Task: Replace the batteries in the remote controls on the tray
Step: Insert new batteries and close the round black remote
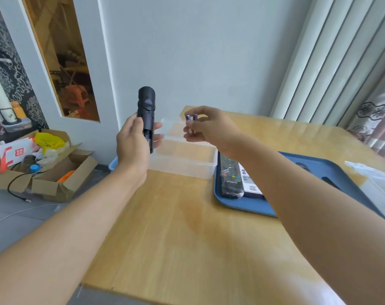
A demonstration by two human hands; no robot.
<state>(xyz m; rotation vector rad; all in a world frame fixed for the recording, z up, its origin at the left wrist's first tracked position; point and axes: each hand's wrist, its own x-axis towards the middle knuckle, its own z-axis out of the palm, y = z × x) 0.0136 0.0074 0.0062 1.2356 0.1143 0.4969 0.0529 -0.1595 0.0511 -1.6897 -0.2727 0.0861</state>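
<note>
My left hand (133, 139) grips a black remote control (146, 111) held upright above the table's left edge, its open battery bay facing me. My right hand (203, 126) pinches two purple batteries (191, 117) side by side over a clear plastic container (187, 160). On the blue tray (242, 204) to the right lie a black remote in plastic wrap (230, 177) and a white remote (251, 183), partly hidden by my right forearm. A further dark remote (302, 166) shows behind the arm.
The wooden table (176, 227) holds another clear container with a lid (378, 183) at the right edge. Open cardboard boxes (55, 172) with clutter and a cable sit on the floor to the left. The wall and curtains stand close behind.
</note>
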